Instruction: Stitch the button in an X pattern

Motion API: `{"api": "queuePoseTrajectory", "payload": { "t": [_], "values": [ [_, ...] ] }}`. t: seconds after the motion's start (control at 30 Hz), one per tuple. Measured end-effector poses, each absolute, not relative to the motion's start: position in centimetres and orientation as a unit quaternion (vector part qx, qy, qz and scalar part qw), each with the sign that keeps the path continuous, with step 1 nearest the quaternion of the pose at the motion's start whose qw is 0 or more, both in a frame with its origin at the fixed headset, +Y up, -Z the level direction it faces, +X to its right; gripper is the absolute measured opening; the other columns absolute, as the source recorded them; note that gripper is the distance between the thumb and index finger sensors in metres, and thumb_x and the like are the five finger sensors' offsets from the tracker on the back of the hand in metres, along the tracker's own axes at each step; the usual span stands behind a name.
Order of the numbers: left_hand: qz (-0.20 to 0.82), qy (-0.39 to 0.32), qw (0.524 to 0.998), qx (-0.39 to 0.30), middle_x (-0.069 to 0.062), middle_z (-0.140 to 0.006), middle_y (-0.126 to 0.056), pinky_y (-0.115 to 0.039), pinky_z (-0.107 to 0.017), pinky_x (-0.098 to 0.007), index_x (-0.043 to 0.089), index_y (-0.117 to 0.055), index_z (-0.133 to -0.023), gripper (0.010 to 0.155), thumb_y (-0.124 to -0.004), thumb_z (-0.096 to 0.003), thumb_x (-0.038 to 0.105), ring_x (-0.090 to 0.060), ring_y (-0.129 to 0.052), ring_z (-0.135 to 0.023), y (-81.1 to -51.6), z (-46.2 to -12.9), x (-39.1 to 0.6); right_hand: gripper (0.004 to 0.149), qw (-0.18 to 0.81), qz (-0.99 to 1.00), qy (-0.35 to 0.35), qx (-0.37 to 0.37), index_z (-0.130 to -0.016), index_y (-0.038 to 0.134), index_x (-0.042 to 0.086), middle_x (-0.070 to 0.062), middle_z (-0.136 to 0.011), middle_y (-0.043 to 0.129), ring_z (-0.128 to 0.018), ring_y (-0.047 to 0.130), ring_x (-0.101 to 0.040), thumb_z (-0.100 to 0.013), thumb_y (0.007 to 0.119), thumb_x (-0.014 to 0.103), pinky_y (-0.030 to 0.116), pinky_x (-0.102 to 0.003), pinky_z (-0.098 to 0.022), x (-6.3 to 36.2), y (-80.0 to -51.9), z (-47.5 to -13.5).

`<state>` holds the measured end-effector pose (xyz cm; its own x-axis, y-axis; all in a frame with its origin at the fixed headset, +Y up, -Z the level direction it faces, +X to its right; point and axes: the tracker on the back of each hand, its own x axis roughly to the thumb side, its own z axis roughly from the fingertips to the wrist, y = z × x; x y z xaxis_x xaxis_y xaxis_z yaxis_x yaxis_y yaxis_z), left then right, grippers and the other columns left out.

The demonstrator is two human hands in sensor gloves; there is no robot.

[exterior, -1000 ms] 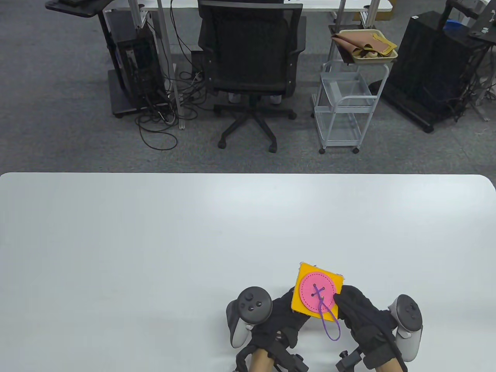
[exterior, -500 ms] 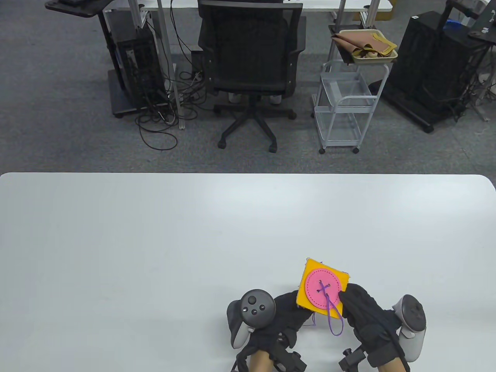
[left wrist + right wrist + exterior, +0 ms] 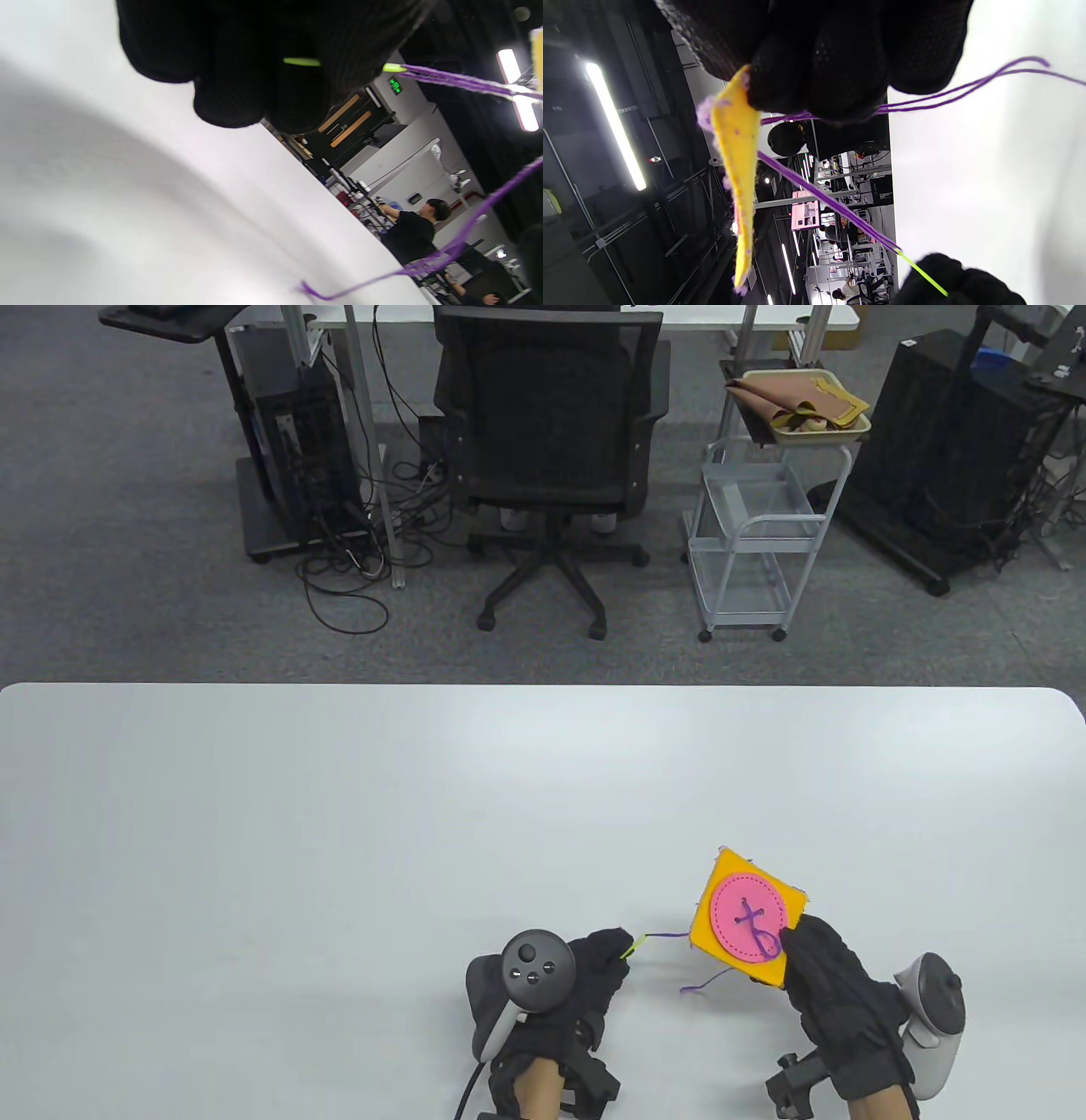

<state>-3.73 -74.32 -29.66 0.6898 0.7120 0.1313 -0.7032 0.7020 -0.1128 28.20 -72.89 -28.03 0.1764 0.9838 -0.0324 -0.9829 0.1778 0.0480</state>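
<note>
**Needle drawn left, felt square held right, thread stretched between**

Beyond the far edge of the white table [image 3: 339,814] stand one black mesh office chair [image 3: 547,432], one white wire trolley [image 3: 751,534] with a tan tray of brown cloth [image 3: 802,411] on top, and black equipment racks to either side of the chair. On the table's surface itself only one loose purple thread tail [image 3: 704,982] shows, just left of the lower corner of the square. Nothing lies between the two hands except thread.

The one yellow felt square [image 3: 708,920] carries one round pink felt button [image 3: 747,918] with a purple X stitched at its centre and a small loop hanging from that X. The square is turned like a diamond, one corner pointing to the far edge of the table and the opposite corner buried under the glove. In the right wrist view it appears edge-on [image 3: 738,169] and lifted off the table.

The right hand [image 3: 840,993] pinches the near corner of the square, fingers closed over the felt. Left of the square, the left hand [image 3: 585,976] is closed around one yellow-green needle [image 3: 629,948], whose tip end points towards the square; its long axis runs along the purple thread [image 3: 666,936], which is stretched from the needle to the square's left edge.
</note>
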Motion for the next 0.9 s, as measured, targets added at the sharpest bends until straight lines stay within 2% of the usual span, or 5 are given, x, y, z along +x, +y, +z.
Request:
{"api": "queuePoseTrajectory", "payload": {
  "t": [0.37,0.7,0.8,0.9],
  "values": [
    [0.333,-0.040,0.940,-0.065,0.000,-0.075,-0.102,-0.081,-0.051,-0.049,0.023,-0.087,-0.087,0.040,-0.082,-0.0481,0.031,-0.026,-0.102,-0.066,-75.2,-30.0,-5.4,0.041,0.782,0.623,0.016,-0.001,-0.090,0.066,0.016,-0.001,-0.066,0.088,-0.057,0.088,-0.014,-0.055,0.069,0.037,0.072,-0.045,-0.063,29.1,-72.6,-28.0],
    [0.335,-0.018,0.938,-0.088,0.000,-0.073,-0.102,-0.082,-0.050,-0.049,0.023,-0.087,-0.087,0.040,-0.082,-0.0479,0.031,-0.025,-0.102,-0.064,-75.8,-30.1,-6.2,0.041,0.782,0.623,0.014,-0.005,-0.090,0.066,0.016,-0.002,-0.066,0.088,-0.057,0.088,-0.015,-0.055,0.068,0.037,0.072,-0.045,-0.063,29.3,-72.6,-28.0],
    [0.359,-0.009,0.929,-0.090,0.001,-0.069,-0.102,-0.082,-0.049,-0.048,0.018,-0.077,-0.095,0.050,-0.082,-0.0478,0.033,-0.023,-0.103,-0.060,-75.8,-30.1,-6.5,0.041,0.782,0.623,0.013,-0.006,-0.090,0.066,0.016,-0.002,-0.066,0.088,-0.057,0.088,-0.015,-0.055,0.068,0.037,0.072,-0.045,-0.063,29.3,-72.6,-28.0],
    [0.384,-0.001,0.919,-0.090,0.001,-0.065,-0.102,-0.083,-0.048,-0.048,0.017,-0.076,-0.095,0.051,-0.083,-0.0477,0.034,-0.023,-0.103,-0.057,-75.8,-30.0,-6.8,0.041,0.784,0.621,0.014,-0.008,-0.090,0.066,0.016,-0.002,-0.066,0.088,-0.057,0.088,-0.015,-0.055,0.068,0.037,0.072,-0.045,-0.063,29.3,-72.6,-28.0]
  ]
}}
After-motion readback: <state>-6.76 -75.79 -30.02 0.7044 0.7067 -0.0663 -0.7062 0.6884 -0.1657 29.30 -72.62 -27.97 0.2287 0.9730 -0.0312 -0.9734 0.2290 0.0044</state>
